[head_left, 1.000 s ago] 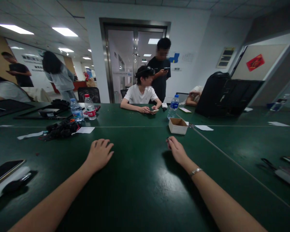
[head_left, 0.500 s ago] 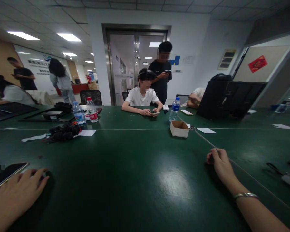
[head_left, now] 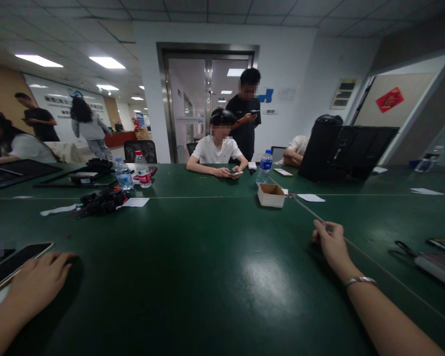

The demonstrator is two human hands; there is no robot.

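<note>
My left hand (head_left: 39, 282) rests low at the left with its fingers stretched out over the green table (head_left: 193, 277). Beside and partly behind it lies a dark phone with a pale rim (head_left: 20, 264). On the right, my right hand (head_left: 331, 244) is closed in a pinch above the table seam. Whatever its fingertips hold, if anything, is too small to make out. A metal bracelet (head_left: 361, 281) circles that wrist. Beyond this hand stands a small open cardboard box (head_left: 271, 198), with white paper (head_left: 310, 198) near it.
Water bottles (head_left: 123, 175) (head_left: 143, 170) stand at the back left behind a black tangle of gear (head_left: 102, 201). Another bottle (head_left: 264, 168) is behind the box. A large black case (head_left: 337, 153) stands back right. A seated person (head_left: 217, 151) faces me across the table.
My right hand has turned slightly and shifted left in view, its fingers still pinched. My left hand's fingers lie a little higher. A person in the background has stepped.
</note>
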